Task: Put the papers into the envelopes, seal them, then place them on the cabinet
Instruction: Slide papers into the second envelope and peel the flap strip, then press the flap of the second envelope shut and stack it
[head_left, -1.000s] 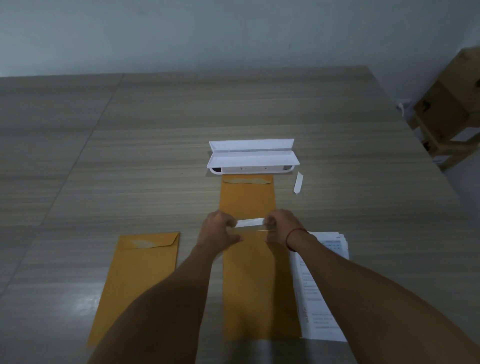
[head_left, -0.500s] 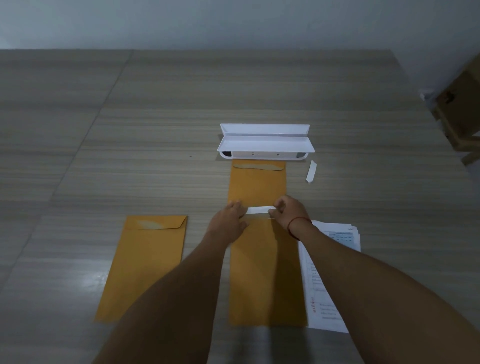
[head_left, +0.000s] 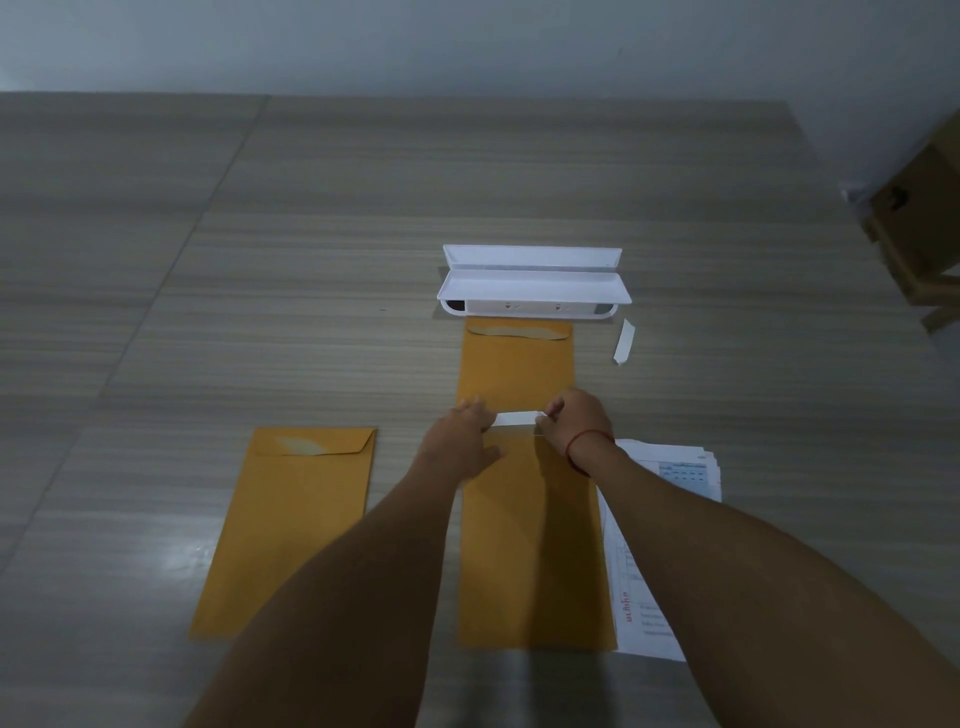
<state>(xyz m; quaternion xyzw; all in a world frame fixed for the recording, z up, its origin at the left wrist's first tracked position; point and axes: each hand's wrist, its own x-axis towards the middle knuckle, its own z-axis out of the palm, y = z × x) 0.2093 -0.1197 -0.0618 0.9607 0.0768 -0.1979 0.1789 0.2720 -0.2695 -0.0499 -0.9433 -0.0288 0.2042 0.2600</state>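
Wooden table (head_left: 311, 260) bears three envelopes (head_left: 291, 519); left hand (head_left: 460, 441) presses one flat, right hand (head_left: 576, 421) pinches white strip (head_left: 514, 418).

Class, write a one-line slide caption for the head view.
Left hand presses, right hand pinches a white strip atop an orange-brown paper envelope on a grey wooden table.

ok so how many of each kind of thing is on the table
manila envelopes: 3
white paper strips: 2
stack of printed papers: 1
open white case: 1
total: 7
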